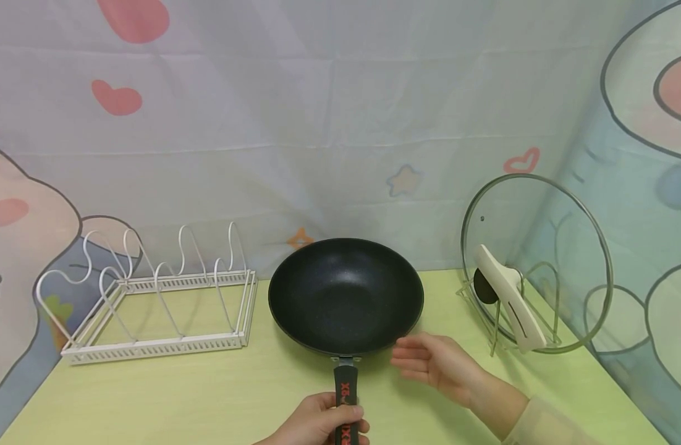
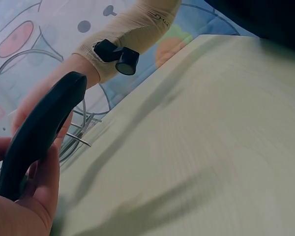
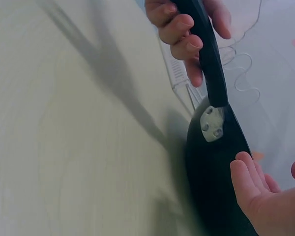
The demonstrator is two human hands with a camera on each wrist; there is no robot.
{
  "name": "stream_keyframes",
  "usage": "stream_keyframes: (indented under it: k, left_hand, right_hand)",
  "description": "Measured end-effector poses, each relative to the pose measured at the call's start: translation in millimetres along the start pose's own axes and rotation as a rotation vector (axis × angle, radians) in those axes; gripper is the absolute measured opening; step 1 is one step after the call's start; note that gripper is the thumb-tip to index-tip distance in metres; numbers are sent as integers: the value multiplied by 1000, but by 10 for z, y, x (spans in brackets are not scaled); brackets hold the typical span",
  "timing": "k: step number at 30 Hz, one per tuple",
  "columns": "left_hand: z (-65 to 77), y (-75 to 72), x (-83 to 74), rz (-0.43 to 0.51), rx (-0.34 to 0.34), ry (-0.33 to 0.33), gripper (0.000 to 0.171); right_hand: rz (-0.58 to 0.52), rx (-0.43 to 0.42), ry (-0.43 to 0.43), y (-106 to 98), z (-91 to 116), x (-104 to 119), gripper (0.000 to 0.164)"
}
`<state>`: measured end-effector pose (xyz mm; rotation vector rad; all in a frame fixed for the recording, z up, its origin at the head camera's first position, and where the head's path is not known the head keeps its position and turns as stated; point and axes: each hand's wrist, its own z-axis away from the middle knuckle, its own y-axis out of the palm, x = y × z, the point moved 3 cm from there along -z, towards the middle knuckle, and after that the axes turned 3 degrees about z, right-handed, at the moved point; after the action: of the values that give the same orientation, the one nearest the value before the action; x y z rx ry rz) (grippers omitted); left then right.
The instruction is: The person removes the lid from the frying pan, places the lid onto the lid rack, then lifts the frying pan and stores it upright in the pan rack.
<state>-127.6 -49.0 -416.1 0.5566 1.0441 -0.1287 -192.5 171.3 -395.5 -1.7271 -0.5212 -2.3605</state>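
one handle [image 1: 346,378] is all our left grip [image 1: 320,420] clasps, so the wok [image 1: 346,296], between white rack [image 1: 157,347] and glass lid [image 1: 541,241], may twist or tip if our right grip [image 1: 437,364], unclenched beside it, lends no support.

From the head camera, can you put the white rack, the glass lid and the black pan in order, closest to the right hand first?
1. Black pan: right at the fingertips of the right hand, in the middle.
2. Glass lid: standing on the right side.
3. White rack: over on the left, past the pan.
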Motion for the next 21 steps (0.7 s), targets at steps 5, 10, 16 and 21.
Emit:
stream_keyframes:
  k: [5,10,16,21]
  left_hand:
    - [-1,13,25,8,15,-1,33]
    - [4,27,51,20,12,-6,37]
    - [24,66,86,-44,-47,-21,43]
    - [30,108,122,-71,-117,-39,44]
  right_hand:
    - [-20,27,20,76,-5,-70,47]
    - [-25,37,30,138,-23,-125,46]
    - [-40,46,49,231,-51,-193,49]
    - [-53,68,66,305,-82,-242,55]
